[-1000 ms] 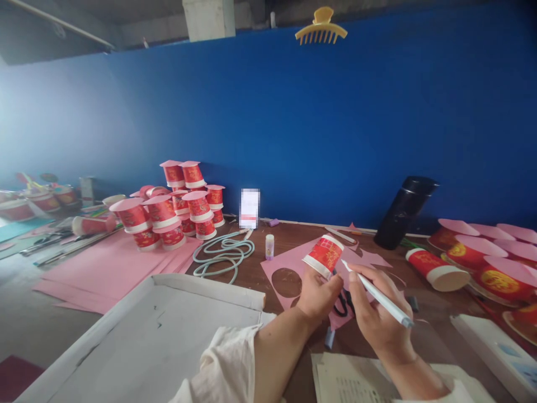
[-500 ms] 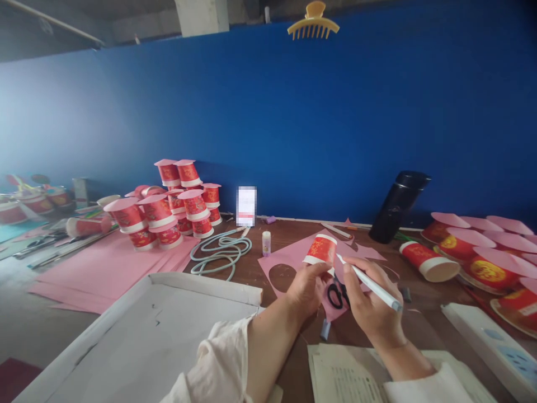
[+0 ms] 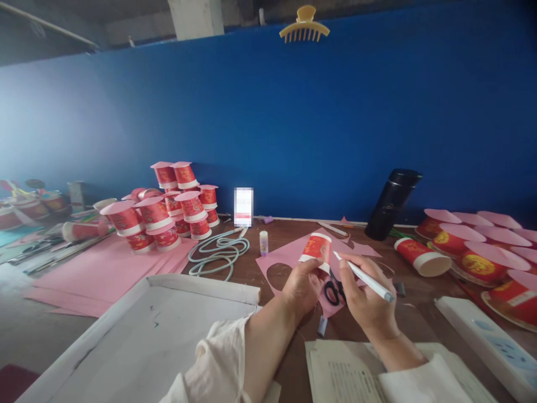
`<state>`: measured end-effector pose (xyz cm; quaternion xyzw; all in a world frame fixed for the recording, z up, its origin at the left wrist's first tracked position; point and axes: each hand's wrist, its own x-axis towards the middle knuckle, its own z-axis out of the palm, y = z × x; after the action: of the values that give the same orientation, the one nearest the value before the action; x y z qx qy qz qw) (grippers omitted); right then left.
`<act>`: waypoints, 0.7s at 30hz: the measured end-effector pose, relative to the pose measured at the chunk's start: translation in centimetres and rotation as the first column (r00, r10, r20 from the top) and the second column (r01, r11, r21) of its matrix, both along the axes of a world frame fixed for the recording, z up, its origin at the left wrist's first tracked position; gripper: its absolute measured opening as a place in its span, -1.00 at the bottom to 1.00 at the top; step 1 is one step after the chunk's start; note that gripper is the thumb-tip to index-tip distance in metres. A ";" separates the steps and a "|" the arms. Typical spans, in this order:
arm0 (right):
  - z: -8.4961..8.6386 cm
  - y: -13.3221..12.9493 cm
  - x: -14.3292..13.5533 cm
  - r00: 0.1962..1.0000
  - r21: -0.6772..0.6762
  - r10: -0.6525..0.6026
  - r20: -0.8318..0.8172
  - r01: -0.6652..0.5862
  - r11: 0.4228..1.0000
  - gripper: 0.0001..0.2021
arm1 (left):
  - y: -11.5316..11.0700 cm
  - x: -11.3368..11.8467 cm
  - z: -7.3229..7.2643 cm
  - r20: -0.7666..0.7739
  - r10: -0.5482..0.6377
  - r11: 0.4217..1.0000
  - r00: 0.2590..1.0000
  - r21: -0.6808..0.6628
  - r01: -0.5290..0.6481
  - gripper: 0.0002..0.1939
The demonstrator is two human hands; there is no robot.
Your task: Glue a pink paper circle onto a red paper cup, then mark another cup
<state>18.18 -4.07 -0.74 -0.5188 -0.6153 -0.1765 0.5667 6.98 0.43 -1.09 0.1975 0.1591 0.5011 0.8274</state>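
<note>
A red paper cup with white rims and gold print is held tilted in my left hand, the fingers wrapped round its lower part. My right hand grips a white pen, its tip close to the cup's right side; I cannot tell whether it touches. Below the hands lie black-handled scissors, partly hidden, on a pink paper sheet with round holes cut in it. A small grey cap rests on the table near my left wrist.
Stacked red cups with pink paper discs stand at left on pink sheets. A glue stick, coiled cable and phone sit mid-table. Right are a black bottle, lying cup, more cups and a power strip.
The whole view has shifted slightly. Both hands keep their hold on the cup and the pen, and the cup looks turned a little in my left hand.
</note>
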 end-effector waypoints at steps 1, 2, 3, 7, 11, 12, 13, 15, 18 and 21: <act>0.0 0.0 0.0 1.000 0.000 -0.004 -0.006 0.004 1.000 -0.89 | 0.2 -0.1 -0.1 -0.002 0.011 0.999 1.000 -0.039 -0.011 -0.77; 0.0 0.0 0.1 1.000 -0.002 -0.008 -0.013 0.008 1.000 -0.89 | 0.4 -0.2 -0.2 -0.001 0.021 0.996 1.000 -0.081 -0.021 -0.79; 0.0 0.1 0.1 1.000 -0.005 -0.013 -0.020 0.013 1.000 -0.88 | 0.6 -0.2 -0.3 0.005 0.038 0.992 0.999 -0.121 -0.037 -0.81; 0.1 0.2 0.3 0.999 0.002 -0.030 -0.044 0.030 1.000 -0.86 | 1.0 -0.2 -0.3 -0.001 0.137 0.967 0.991 -0.219 -0.133 -0.80; 0.0 0.2 0.2 0.998 0.005 -0.024 -0.064 0.024 1.000 -0.87 | 0.9 -0.2 0.0 -0.046 0.210 0.945 0.977 -0.246 -0.215 -0.76; 0.0 0.2 0.2 0.998 0.005 -0.018 -0.064 0.018 1.000 -0.87 | 0.9 -0.2 0.0 -0.050 0.212 0.945 0.976 -0.244 -0.218 -0.75; 0.0 0.1 0.2 0.998 0.003 -0.012 -0.061 0.012 1.000 -0.87 | 0.9 -0.2 0.0 -0.051 0.208 0.946 0.977 -0.241 -0.214 -0.74; 0.0 0.0 0.1 0.998 -0.002 -0.003 -0.057 0.003 1.000 -0.88 | 0.9 -0.2 0.0 -0.048 0.206 0.945 0.977 -0.249 -0.211 -0.74; 0.1 -0.2 -0.1 0.999 0.008 0.024 -0.041 -0.023 1.000 -0.89 | 0.9 -0.2 0.0 -0.036 0.212 0.938 0.977 -0.273 -0.213 -0.76; 0.2 -0.4 -0.3 0.998 0.032 0.054 -0.026 -0.054 0.998 -0.89 | 0.8 -0.2 0.1 -0.013 0.202 0.949 0.979 -0.244 -0.199 -0.79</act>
<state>17.92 -4.44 -0.50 -0.4954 -0.6185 -0.1636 0.5876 6.82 1.18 -1.01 0.0738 0.2337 0.5604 0.7911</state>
